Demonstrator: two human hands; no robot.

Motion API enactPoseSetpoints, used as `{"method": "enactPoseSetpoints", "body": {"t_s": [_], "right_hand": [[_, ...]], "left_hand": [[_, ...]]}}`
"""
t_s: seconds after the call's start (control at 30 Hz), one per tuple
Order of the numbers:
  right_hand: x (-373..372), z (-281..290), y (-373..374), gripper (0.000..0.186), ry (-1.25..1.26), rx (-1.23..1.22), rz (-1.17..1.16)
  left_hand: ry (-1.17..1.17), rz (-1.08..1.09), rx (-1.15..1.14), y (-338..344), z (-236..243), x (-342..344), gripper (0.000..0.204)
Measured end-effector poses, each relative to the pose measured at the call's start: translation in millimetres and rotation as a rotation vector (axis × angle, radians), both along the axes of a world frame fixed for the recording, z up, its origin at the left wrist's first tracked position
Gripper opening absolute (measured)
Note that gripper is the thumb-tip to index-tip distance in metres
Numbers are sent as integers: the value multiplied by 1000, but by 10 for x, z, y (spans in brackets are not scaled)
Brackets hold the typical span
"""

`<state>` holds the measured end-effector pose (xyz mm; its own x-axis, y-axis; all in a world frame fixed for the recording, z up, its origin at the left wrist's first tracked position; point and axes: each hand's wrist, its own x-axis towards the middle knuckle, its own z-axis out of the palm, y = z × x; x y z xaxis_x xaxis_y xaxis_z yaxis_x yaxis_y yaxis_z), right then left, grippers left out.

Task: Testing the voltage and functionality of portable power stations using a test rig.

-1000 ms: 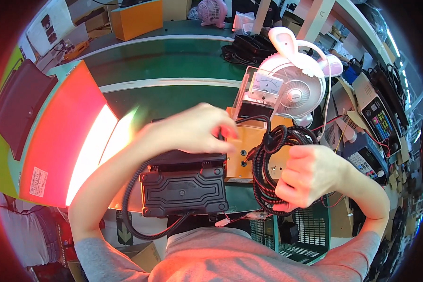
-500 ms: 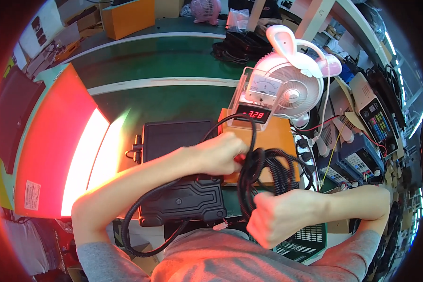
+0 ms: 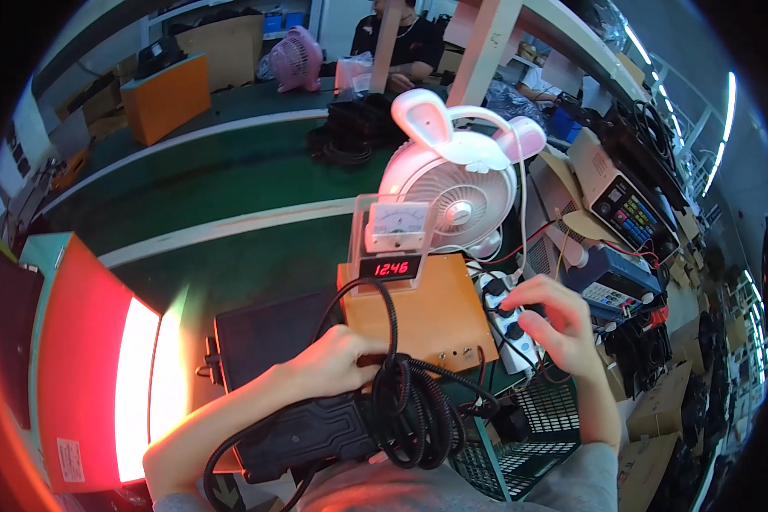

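My left hand is closed around a black corrugated cable, whose coil hangs over a rugged black case with a flat upper part. My right hand has let the cable be; its fingers are apart, curved over the black plugs in a white power strip, fingertips on or very near one. Between my hands sits an orange metal box with small terminals on its front. On it stands a clear holder with an analog meter and a lit red digital display.
A glowing red light box stands left. Behind are a white rabbit-eared fan, pink fan, orange box and a seated person. Bench instruments crowd the right; a green basket sits below.
My right hand has released the coil and moved up and right to the power strip. The coil hangs from my left hand. The display, dark earlier, is lit. The head view has shifted.
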<state>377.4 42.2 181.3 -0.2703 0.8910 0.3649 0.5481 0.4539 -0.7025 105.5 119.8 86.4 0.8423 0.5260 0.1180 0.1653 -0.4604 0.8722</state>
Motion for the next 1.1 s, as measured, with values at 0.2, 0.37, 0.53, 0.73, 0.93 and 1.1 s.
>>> {"method": "enactPoseSetpoints", "body": {"t_s": [0.2, 0.37, 0.53, 0.73, 0.93, 1.1], "right_hand": [[259, -797, -219, 31, 24, -301, -56], [52, -1047, -116, 41, -133, -130, 32], [50, -1114, -18, 41, -134, -93, -8], [66, -1115, 47, 44, -105, -70, 139], [-51, -1189, 106, 38, -102, -8, 113], [86, -1161, 111, 40, -11, -116, 167]], "left_hand": [[67, -14, -21, 5, -31, 22, 28], [-23, -15, 42, 11, -10, 48, 32], [33, -21, 25, 25, 10, 69, 38], [25, -12, 107, 31, 5, 46, 41], [53, 6, 102, -1, 93, 105, 35], [65, 11, 94, 4, 86, 103, 34]]}}
